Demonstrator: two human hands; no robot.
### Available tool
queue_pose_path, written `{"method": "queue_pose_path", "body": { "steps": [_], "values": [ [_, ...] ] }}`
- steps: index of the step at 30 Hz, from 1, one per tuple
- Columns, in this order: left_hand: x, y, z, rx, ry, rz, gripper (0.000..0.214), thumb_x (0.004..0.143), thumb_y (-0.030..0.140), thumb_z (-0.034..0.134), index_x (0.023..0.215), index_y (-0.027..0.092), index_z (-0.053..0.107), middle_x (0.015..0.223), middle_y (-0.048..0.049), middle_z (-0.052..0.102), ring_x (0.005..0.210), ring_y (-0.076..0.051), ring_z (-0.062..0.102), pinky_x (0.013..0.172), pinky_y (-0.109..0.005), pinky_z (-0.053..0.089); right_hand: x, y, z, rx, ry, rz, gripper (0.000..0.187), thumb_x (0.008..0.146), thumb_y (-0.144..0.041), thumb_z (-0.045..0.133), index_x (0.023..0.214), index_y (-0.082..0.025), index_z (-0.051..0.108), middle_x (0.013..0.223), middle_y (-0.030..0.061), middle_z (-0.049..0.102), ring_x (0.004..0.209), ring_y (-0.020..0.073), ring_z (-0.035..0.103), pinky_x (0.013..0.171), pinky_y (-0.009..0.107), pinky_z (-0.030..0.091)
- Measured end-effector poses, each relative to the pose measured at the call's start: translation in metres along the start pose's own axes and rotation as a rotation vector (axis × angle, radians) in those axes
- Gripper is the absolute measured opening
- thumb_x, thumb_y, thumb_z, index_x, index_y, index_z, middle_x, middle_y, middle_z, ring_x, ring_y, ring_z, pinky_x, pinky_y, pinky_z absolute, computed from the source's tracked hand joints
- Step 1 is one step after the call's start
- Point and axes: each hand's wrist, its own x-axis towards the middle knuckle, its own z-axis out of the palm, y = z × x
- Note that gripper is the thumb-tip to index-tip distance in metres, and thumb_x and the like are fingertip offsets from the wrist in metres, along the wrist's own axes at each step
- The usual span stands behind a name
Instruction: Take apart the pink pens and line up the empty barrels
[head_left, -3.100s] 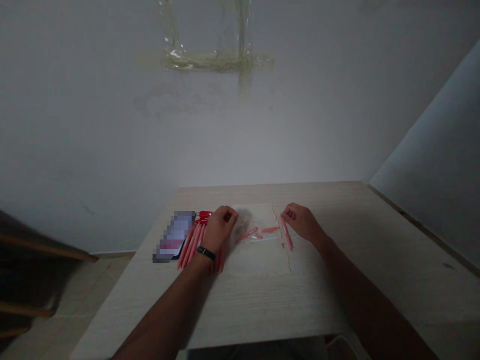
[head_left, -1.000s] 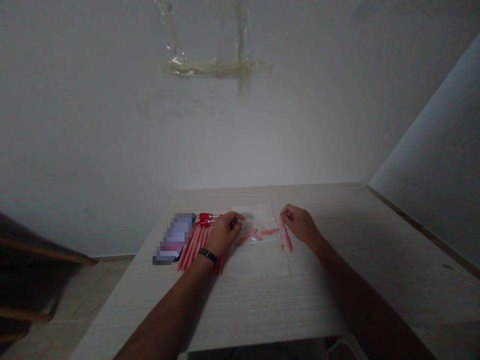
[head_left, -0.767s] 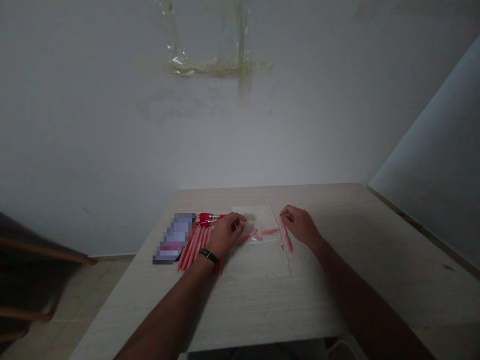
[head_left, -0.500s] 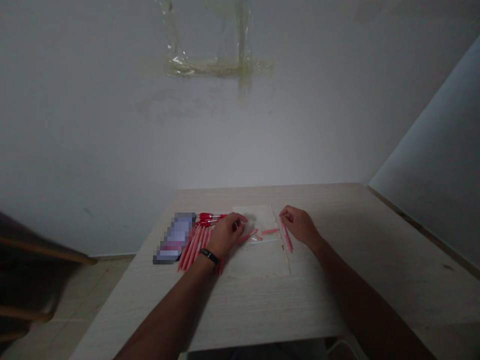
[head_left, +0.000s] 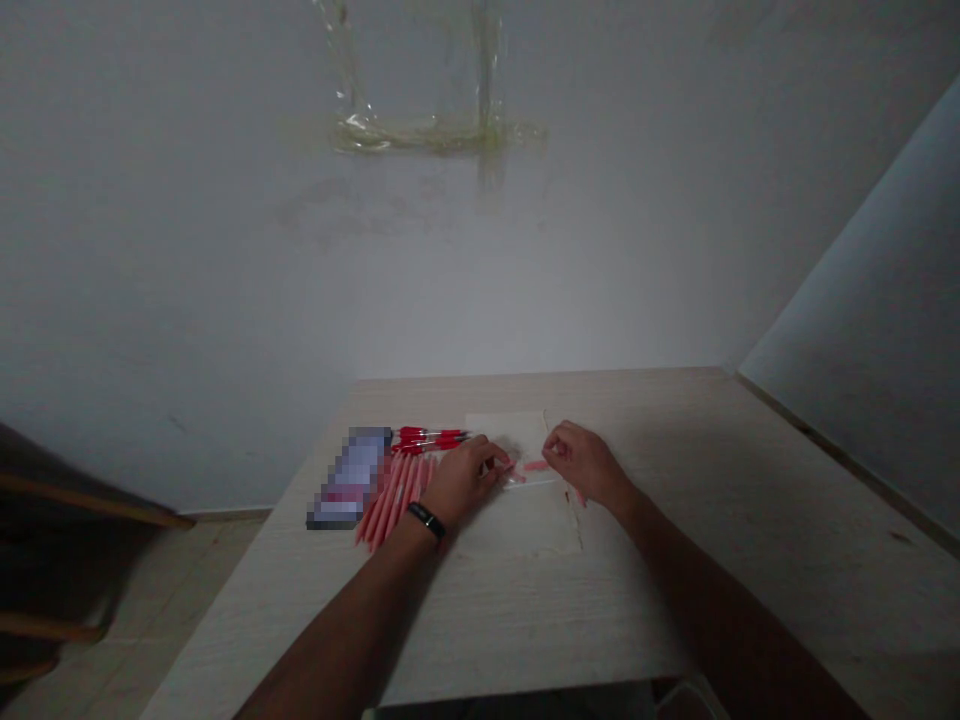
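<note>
My left hand (head_left: 466, 482), with a black band at the wrist, rests on a pale sheet of paper (head_left: 525, 520), its fingers curled and pinched on a short pink piece (head_left: 513, 472). My right hand (head_left: 583, 466) is close beside it, fingers curled around a pink pen (head_left: 580, 493) whose end shows under the palm. Another short pink piece (head_left: 535, 465) lies between the two hands. A row of several pink pens (head_left: 393, 486) lies just left of my left hand, with red pens (head_left: 430, 438) across their far ends.
A blurred-out dark flat object (head_left: 348, 478) lies left of the pens. The light wooden table (head_left: 750, 520) stands against a white wall. Clear tape (head_left: 420, 128) is stuck on that wall. A dark wooden piece of furniture (head_left: 67, 560) stands at the far left.
Both hands have moved toward each other over the paper. My left hand slid right off the pen row, and my right hand moved left with its pen.
</note>
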Motion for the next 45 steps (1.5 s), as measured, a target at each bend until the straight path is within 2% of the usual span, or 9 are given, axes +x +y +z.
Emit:
{"method": "queue_pose_path", "body": {
  "steps": [2, 4, 6, 9, 19, 24, 38, 42, 45],
  "values": [
    [-0.001, 0.001, 0.002, 0.019, -0.030, 0.030, 0.018, 0.091, 0.028, 0.057, 0.095, 0.022, 0.073, 0.089, -0.0046, 0.064, 0.078, -0.015, 0.058, 0.067, -0.023, 0.041, -0.002, -0.010, 0.007, -0.014, -0.071, -0.031, 0.004, 0.084, -0.020, 0.063, 0.080, -0.020, 0.064, 0.081, 0.0004, 0.060, 0.074, 0.0132, 0.055, 0.071, 0.023, 0.041],
    [-0.001, 0.001, 0.004, 0.053, -0.048, 0.050, 0.017, 0.090, 0.025, 0.057, 0.095, 0.022, 0.073, 0.090, -0.0052, 0.064, 0.081, -0.015, 0.059, 0.069, -0.023, 0.041, -0.004, -0.018, 0.014, -0.054, -0.115, -0.054, 0.007, 0.084, -0.022, 0.066, 0.078, -0.020, 0.064, 0.081, 0.0005, 0.060, 0.078, 0.0145, 0.056, 0.086, 0.029, 0.041],
    [-0.002, 0.000, 0.005, 0.094, -0.062, 0.055, 0.018, 0.090, 0.024, 0.057, 0.096, 0.022, 0.073, 0.091, -0.0058, 0.063, 0.082, -0.016, 0.059, 0.071, -0.024, 0.042, -0.006, -0.023, 0.018, -0.069, -0.153, -0.072, 0.008, 0.085, -0.024, 0.067, 0.079, -0.020, 0.065, 0.083, -0.0001, 0.061, 0.083, 0.0149, 0.058, 0.102, 0.038, 0.033],
    [-0.001, -0.002, 0.008, 0.140, -0.072, 0.046, 0.018, 0.090, 0.025, 0.058, 0.097, 0.022, 0.074, 0.092, -0.0060, 0.062, 0.082, -0.016, 0.059, 0.071, -0.024, 0.042, -0.007, -0.025, 0.020, -0.080, -0.188, -0.066, 0.008, 0.086, -0.026, 0.068, 0.082, -0.020, 0.066, 0.086, 0.0000, 0.062, 0.088, 0.0157, 0.059, 0.110, 0.044, 0.023],
    [0.001, -0.005, 0.015, 0.194, -0.071, 0.057, 0.023, 0.095, 0.031, 0.052, 0.093, 0.023, 0.074, 0.089, -0.0051, 0.060, 0.079, -0.015, 0.058, 0.068, -0.024, 0.039, -0.005, -0.021, 0.025, -0.126, -0.219, -0.025, 0.008, 0.087, -0.026, 0.067, 0.082, -0.020, 0.066, 0.088, 0.0009, 0.064, 0.091, 0.0164, 0.060, 0.112, 0.046, 0.019],
    [0.001, -0.002, 0.016, 0.217, -0.074, 0.009, 0.031, 0.098, 0.034, 0.047, 0.088, 0.020, 0.072, 0.088, -0.0058, 0.061, 0.075, -0.014, 0.058, 0.065, -0.024, 0.038, -0.003, -0.021, 0.023, -0.148, -0.233, -0.011, 0.008, 0.087, -0.025, 0.065, 0.081, -0.020, 0.066, 0.087, 0.0010, 0.064, 0.089, 0.0156, 0.060, 0.111, 0.043, 0.023],
    [0.003, 0.003, 0.017, 0.209, -0.113, -0.061, 0.034, 0.098, 0.040, 0.046, 0.089, 0.020, 0.073, 0.092, -0.0071, 0.065, 0.076, -0.014, 0.059, 0.065, -0.024, 0.037, -0.004, -0.019, 0.025, -0.139, -0.251, -0.014, 0.009, 0.088, -0.026, 0.065, 0.082, -0.021, 0.068, 0.088, 0.0009, 0.065, 0.091, 0.0163, 0.061, 0.113, 0.046, 0.018],
    [0.002, 0.005, 0.015, 0.228, -0.117, -0.054, 0.028, 0.095, 0.034, 0.049, 0.090, 0.019, 0.073, 0.093, -0.0076, 0.066, 0.077, -0.015, 0.060, 0.063, -0.024, 0.037, -0.003, -0.018, 0.024, -0.145, -0.247, -0.019, 0.011, 0.089, -0.027, 0.064, 0.081, -0.020, 0.066, 0.088, 0.0014, 0.066, 0.087, 0.0162, 0.061, 0.112, 0.047, 0.020],
    [0.002, 0.005, 0.015, 0.242, -0.104, -0.046, 0.024, 0.093, 0.028, 0.050, 0.089, 0.020, 0.073, 0.091, -0.0067, 0.066, 0.077, -0.016, 0.061, 0.062, -0.025, 0.036, -0.002, -0.015, 0.020, -0.146, -0.213, -0.028, 0.011, 0.089, -0.026, 0.063, 0.081, -0.019, 0.065, 0.084, 0.0010, 0.064, 0.082, 0.0153, 0.060, 0.108, 0.043, 0.028]
  ]
}}
